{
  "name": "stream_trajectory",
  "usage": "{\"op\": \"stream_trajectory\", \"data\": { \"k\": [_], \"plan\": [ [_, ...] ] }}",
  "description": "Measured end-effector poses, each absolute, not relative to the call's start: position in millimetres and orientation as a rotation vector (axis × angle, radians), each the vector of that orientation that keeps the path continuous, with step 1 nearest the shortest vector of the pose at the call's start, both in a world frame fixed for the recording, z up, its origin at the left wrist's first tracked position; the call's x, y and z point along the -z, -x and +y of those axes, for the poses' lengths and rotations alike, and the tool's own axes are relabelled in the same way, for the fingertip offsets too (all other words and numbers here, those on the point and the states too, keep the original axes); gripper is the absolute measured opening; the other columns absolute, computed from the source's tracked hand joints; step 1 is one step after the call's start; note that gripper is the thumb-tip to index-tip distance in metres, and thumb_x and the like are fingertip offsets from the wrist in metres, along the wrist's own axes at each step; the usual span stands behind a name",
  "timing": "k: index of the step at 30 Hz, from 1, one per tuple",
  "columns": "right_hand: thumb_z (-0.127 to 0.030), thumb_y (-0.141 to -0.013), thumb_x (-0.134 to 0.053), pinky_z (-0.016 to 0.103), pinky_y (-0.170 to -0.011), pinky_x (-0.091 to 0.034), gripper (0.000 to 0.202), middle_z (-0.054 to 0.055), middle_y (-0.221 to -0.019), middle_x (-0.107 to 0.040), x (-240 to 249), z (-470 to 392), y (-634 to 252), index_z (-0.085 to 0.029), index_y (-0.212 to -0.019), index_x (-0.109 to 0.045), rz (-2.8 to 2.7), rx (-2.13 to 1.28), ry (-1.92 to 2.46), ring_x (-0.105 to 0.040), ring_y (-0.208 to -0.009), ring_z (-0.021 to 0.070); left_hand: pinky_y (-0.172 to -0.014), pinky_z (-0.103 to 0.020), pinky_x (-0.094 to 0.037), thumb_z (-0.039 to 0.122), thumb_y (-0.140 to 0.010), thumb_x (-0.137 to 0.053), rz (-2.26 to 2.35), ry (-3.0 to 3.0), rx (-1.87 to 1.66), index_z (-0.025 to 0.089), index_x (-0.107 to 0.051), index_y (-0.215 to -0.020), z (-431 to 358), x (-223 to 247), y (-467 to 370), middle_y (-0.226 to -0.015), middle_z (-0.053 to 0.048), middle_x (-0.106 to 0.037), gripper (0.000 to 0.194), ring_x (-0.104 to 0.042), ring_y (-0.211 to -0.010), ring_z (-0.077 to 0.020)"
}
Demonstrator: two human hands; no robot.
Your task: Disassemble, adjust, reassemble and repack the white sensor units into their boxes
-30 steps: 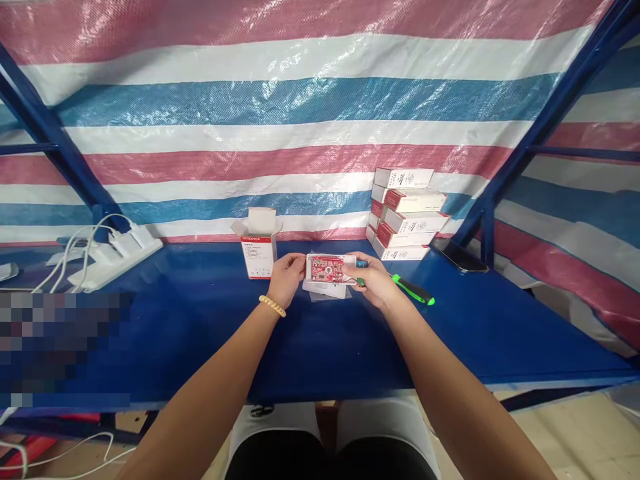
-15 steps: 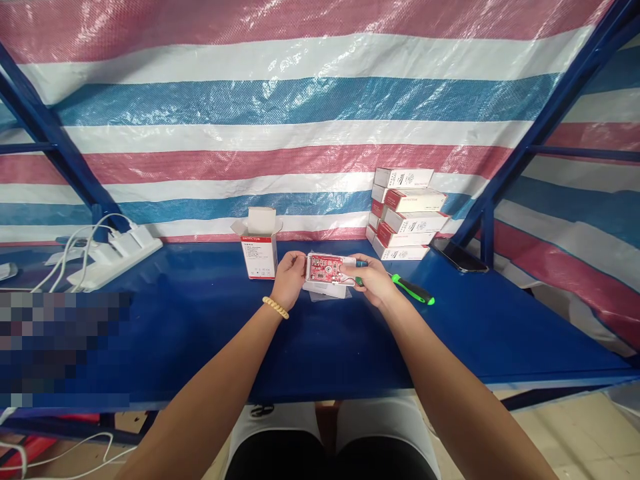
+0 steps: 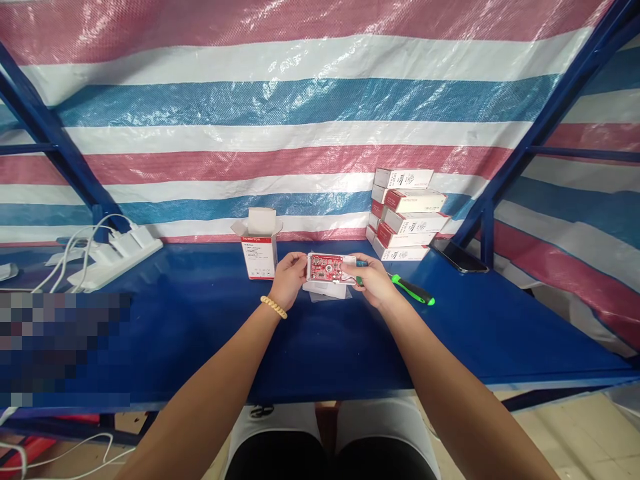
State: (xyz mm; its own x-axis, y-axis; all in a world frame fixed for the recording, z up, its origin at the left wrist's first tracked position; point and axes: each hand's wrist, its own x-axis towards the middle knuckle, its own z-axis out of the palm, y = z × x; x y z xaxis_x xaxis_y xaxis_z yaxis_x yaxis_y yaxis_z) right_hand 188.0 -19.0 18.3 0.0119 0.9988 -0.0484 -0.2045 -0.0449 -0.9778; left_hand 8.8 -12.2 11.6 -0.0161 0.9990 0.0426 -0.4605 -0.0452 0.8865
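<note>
Between my hands is a white plastic housing with a red circuit board (image 3: 325, 268) showing inside it. My left hand (image 3: 290, 277) is closed on the housing's left end, and a beaded bracelet (image 3: 274, 307) circles that wrist. My right hand (image 3: 373, 280) grips the right end, its thumb over the board's edge. Small blue and green pieces show at the right fingers; what they are I cannot make out. Below the housing, a white piece (image 3: 327, 290) lies on a clear plastic bag (image 3: 320, 297). A green and black screwdriver (image 3: 414, 290) rests beside my right wrist.
An open detector box (image 3: 260, 257) stands behind my left hand. Several red and white boxes (image 3: 407, 223) are stacked at the back right, near a phone (image 3: 459, 256). A white power strip (image 3: 120, 260) with cables lies at left on the blue table (image 3: 200, 347). Striped sheeting hangs behind.
The housing tilts very slightly in my hands. Otherwise both hands keep their hold and nothing else has visibly moved.
</note>
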Motion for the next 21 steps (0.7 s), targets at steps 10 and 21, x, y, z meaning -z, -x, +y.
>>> {"op": "stream_trajectory", "data": {
  "k": [10, 21],
  "plan": [
    [-0.033, -0.043, -0.086, 0.02, -0.039, -0.015, 0.044, -0.004, -0.057, -0.056, -20, -18, -190, -0.02, -0.075, -0.058, -1.027, -1.259, 1.2, -0.043, -0.045, 0.008, -0.088, -0.037, -0.051, 0.02, -0.075, -0.067, 1.155, -1.903, -1.528, 0.022, -0.065, -0.103, -12, -8, 8, -0.112, -0.007, -0.067, 0.028, -0.062, -0.103, -0.0227],
    [-0.032, -0.044, -0.082, 0.023, -0.043, -0.026, 0.039, -0.004, -0.06, -0.056, -29, -27, -185, -0.02, -0.076, -0.063, -1.13, -1.187, 1.327, -0.049, -0.052, 0.0112, -0.095, -0.042, -0.048, 0.023, -0.084, -0.063, 1.022, -2.496, -1.294, 0.025, -0.072, -0.102, -14, 1, 6, -0.111, -0.007, -0.067, 0.021, -0.061, -0.102, -0.0232]
  ]
}}
